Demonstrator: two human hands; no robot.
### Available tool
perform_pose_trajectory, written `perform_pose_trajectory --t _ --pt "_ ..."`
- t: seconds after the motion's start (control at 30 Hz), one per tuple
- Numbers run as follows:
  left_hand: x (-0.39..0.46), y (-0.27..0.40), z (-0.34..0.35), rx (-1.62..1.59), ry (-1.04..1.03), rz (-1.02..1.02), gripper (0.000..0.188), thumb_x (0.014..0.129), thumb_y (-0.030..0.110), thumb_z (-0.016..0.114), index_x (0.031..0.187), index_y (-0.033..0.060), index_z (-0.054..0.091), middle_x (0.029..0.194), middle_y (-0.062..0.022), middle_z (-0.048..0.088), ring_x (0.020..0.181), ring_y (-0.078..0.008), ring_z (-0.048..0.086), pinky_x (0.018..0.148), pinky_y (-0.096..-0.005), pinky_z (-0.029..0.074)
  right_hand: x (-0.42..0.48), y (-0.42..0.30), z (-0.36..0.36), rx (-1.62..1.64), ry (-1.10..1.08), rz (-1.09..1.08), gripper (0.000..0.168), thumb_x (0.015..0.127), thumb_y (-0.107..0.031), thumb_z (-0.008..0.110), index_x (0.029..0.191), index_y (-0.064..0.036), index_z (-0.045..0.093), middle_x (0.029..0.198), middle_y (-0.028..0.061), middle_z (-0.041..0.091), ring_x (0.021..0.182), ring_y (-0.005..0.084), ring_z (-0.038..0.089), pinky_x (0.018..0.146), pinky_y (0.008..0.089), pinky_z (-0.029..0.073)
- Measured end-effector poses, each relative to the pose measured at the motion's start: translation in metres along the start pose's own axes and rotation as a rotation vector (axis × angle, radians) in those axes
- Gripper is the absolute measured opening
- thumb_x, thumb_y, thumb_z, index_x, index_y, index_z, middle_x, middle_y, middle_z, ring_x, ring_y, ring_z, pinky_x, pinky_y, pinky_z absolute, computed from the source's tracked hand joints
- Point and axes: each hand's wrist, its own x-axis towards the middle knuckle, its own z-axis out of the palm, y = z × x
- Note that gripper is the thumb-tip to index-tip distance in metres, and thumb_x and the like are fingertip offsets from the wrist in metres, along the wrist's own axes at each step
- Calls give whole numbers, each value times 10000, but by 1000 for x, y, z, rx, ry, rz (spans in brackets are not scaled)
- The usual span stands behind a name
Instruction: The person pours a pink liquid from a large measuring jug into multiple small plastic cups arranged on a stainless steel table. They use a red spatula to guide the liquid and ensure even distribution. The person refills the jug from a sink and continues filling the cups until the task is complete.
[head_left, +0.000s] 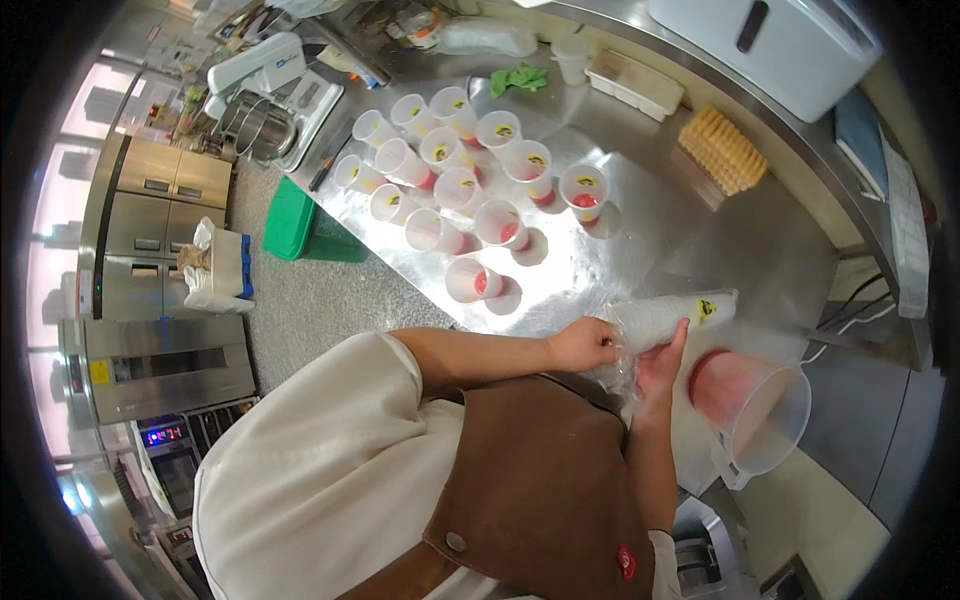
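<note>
A nested stack of clear plastic cups (667, 319) lies sideways in a thin plastic sleeve. My right hand (658, 367) holds it from below, thumb along its side. At the stack's near end, my left hand (583, 345) pinches the crumpled plastic sleeve (624, 375). To the right, a large clear pitcher (757, 412) with a handle contains some red or pink matter. Separate clear cups with yellow-and-black stickers stand in loose rows on the steel worktable (637, 262); red contents show at the bottom of several, such as the nearest cup (469, 280) and the far right cup (583, 187).
Toward the back are a green cloth (519, 79), a white tray (634, 84) and a block of yellowish sticks or rolls (722, 150). A stand mixer (262, 97) and a dark-handled tool (322, 172) are at the left. A green bin (289, 221) stands beside the table.
</note>
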Motion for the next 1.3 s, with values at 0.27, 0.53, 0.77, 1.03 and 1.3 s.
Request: perform_pose_trajectory --t 0.27,0.53,0.77,1.03,1.3 --pt "-25 -16 -21 160 153 173 196 813 165 678 947 52 766 973 -228 707 931 -443 652 881 -499 536 -20 34 41 98 -107 -22 584 1084 -559 479 1397 -75 578 1350 108 661 1238 294 630 1105 473 479" --pt "-51 -12 -48 -239 23 -160 199 980 141 655 1048 -26 739 890 -21 717 811 -129 654 741 -302 539 -5 44 36 71 -122 -242 495 1105 -484 498 1386 -84 573 1340 86 659 1257 270 621 1114 468 478" --pt "-61 -31 -65 -298 61 -216 279 1003 190 614 1133 -25 735 998 -9 725 949 -114 618 908 -293 494 2 13 20 135 -42 -202 516 1097 -462 531 1418 -58 548 1363 101 652 1261 296 621 1112 481 480" --pt "-50 -10 -53 -660 42 -386 397 1006 309 681 1264 7 699 1087 -27 711 968 -144 620 884 -318 502 -20 22 44 71 -83 -188 497 1093 -396 576 1398 -6 546 1340 128 644 1222 277 630 1071 452 506" --pt "-29 -16 -43 -837 22 -379 362 1010 223 675 1277 -22 672 1135 -90 737 972 -200 701 850 -369 578 -20 45 41 -65 -120 -250 499 1106 -424 531 1401 -22 542 1344 108 645 1247 290 618 1082 469 496"
